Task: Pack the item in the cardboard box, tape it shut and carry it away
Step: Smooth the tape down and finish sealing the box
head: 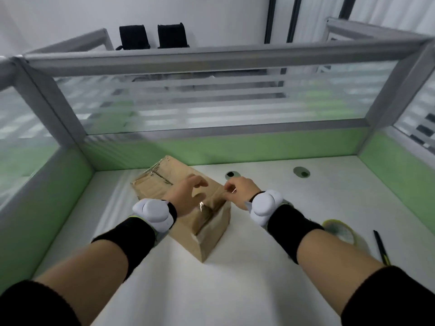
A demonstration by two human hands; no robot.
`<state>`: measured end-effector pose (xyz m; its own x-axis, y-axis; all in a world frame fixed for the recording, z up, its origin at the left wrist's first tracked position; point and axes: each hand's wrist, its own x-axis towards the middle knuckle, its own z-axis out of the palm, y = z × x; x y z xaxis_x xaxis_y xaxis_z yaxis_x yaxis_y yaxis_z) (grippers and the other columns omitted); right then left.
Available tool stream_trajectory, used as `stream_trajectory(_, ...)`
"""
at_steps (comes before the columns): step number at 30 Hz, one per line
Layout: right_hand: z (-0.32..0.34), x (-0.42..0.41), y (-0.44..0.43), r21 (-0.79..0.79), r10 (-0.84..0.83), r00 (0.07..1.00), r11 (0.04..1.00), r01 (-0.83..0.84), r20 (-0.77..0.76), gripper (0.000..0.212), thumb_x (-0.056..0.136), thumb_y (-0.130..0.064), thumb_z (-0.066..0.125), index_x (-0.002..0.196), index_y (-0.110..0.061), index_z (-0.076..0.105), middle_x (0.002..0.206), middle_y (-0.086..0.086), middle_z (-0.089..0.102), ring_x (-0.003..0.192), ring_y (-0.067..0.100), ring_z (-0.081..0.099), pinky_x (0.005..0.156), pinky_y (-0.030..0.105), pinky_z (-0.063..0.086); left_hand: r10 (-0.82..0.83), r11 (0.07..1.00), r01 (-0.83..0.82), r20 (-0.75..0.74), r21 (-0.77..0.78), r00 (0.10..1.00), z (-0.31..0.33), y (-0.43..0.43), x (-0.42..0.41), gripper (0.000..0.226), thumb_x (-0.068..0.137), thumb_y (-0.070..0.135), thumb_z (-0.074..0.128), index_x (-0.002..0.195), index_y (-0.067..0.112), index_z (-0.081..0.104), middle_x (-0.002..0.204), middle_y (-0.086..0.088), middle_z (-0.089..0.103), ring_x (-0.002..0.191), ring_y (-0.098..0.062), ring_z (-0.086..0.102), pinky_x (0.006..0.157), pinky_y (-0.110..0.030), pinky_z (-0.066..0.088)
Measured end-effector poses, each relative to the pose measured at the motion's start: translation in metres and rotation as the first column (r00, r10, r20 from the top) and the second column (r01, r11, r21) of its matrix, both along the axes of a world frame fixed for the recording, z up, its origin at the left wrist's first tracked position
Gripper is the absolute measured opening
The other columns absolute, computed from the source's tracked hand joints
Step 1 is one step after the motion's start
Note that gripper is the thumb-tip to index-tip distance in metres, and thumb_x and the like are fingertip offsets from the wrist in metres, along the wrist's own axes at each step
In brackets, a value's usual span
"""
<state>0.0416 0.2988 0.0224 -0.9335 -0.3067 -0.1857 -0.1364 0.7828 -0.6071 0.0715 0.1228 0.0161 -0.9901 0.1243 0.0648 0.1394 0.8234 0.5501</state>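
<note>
Both forearms reach over the cardboard box [181,203], left hand [186,196] spread flat on its top, right hand [237,191] pinching clear tape at its edge, which could wrinkle if tugged askew.

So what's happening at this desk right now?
A person is sealing a closed brown cardboard box on a white desk. The left hand presses flat on the box top, while the right hand pinches clear tape at the box's right edge. A roll of clear tape and a dark pen-like tool, perhaps a cutter, lie to the right. The box has not been carried off yet.
</note>
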Motion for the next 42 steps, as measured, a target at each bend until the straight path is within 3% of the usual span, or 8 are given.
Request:
stream_trajectory(4, 0.0, 0.005, -0.01, 0.048, -0.019, 1.0, 0.999, 0.018, 0.006, 0.028, 0.088, -0.017, 0.055, 0.112, -0.005, 0.062, 0.116, 0.013, 0.065, 0.105, 0.03, 0.061, 0.091, 0.032, 0.047, -0.03, 1.0, 0.03, 0.083, 0.002, 0.996, -0.003, -0.022, 0.014, 0.031, 0.079, 0.015, 0.068, 0.109, 0.016, 0.061, 0.114, -0.003, 0.056, 0.105, -0.019, 0.055, 0.094, -0.038, 0.045)
stream_trajectory(8, -0.003, 0.01, -0.014, 0.068, -0.065, 0.998, 0.996, 0.065, 0.0, 0.025, 0.087, -0.014, 0.052, 0.109, -0.007, 0.063, 0.113, 0.012, 0.067, 0.105, 0.029, 0.061, 0.09, 0.032, 0.048, -0.096, 0.994, 0.102, 0.125, -0.039, 0.987, -0.008, -0.034, 0.024, 0.033, 0.079, 0.017, 0.066, 0.111, 0.023, 0.061, 0.114, 0.004, 0.057, 0.106, -0.015, 0.055, 0.094, -0.033, 0.045)
stream_trajectory(11, -0.003, 0.011, -0.014, 0.089, -0.075, 0.997, 0.993, 0.075, 0.004, 0.025, 0.087, -0.014, 0.053, 0.109, -0.007, 0.063, 0.114, 0.012, 0.066, 0.107, 0.029, 0.06, 0.094, 0.034, 0.049, -0.148, 0.986, 0.159, 0.182, -0.05, 0.972, -0.01, -0.036, 0.03, 0.044, 0.072, 0.022, 0.075, 0.113, 0.027, 0.06, 0.111, 0.01, 0.053, 0.102, -0.011, 0.051, 0.091, -0.027, 0.041)
stream_trajectory(14, -0.004, 0.013, -0.014, 0.125, -0.064, 0.998, 0.99, 0.063, 0.003, 0.025, 0.088, -0.014, 0.053, 0.109, -0.006, 0.063, 0.115, 0.012, 0.066, 0.108, 0.029, 0.06, 0.095, 0.035, 0.049, -0.183, 0.979, 0.198, 0.209, -0.054, 0.961, -0.012, -0.036, 0.031, 0.053, 0.067, 0.021, 0.079, 0.115, 0.025, 0.059, 0.12, 0.006, 0.054, 0.107, -0.015, 0.052, 0.095, -0.03, 0.043)
stream_trajectory(20, -0.006, 0.014, -0.016, 0.19, -0.045, 0.999, 0.981, 0.048, -0.022, 0.025, 0.085, -0.012, 0.055, 0.104, -0.002, 0.067, 0.118, 0.016, 0.06, 0.104, 0.033, 0.061, 0.092, 0.037, 0.05, -0.175, 0.983, 0.181, 0.174, -0.022, 0.969, -0.023, -0.028, 0.029, 0.053, 0.064, 0.019, 0.081, 0.113, 0.02, 0.062, 0.123, 0.002, 0.055, 0.11, -0.019, 0.051, 0.094, -0.027, 0.041)
stream_trajectory(24, -0.006, 0.011, -0.011, 0.216, -0.053, 0.998, 0.975, 0.058, -0.028, 0.023, 0.085, -0.013, 0.055, 0.104, -0.004, 0.067, 0.122, 0.016, 0.055, 0.107, 0.034, 0.059, 0.092, 0.035, 0.05, -0.154, 0.986, 0.16, 0.142, -0.034, 0.978, -0.028, -0.016, 0.025, 0.051, 0.063, 0.024, 0.081, 0.111, 0.024, 0.062, 0.118, 0.002, 0.058, 0.105, -0.021, 0.054, 0.092, -0.033, 0.046)
stream_trajectory(30, -0.005, 0.008, 0.004, 0.19, -0.075, 0.997, 0.979, 0.079, -0.029, 0.027, 0.089, -0.011, 0.054, 0.113, -0.008, 0.064, 0.127, 0.013, 0.053, 0.114, 0.029, 0.057, 0.098, 0.037, 0.046, -0.132, 0.99, 0.134, 0.054, -0.041, 0.99, -0.035, 0.01, 0.02, 0.046, 0.065, 0.029, 0.079, 0.108, 0.025, 0.063, 0.111, 0.003, 0.061, 0.098, -0.022, 0.057, 0.08, -0.028, 0.046)
stream_trajectory(42, -0.02, -0.003, 0.046, 0.043, -0.199, 0.98, 0.979, 0.198, 0.005, 0.033, 0.092, -0.009, 0.048, 0.124, -0.007, 0.057, 0.128, 0.011, 0.06, 0.119, 0.029, 0.054, 0.101, 0.029, 0.042, -0.068, 0.991, 0.068, 0.004, -0.112, 0.998, -0.037, 0.079, 0.0, 0.033, 0.075, 0.036, 0.069, 0.102, 0.018, 0.061, 0.108, -0.002, 0.056, 0.092, -0.024, 0.055, 0.075, -0.033, 0.048)
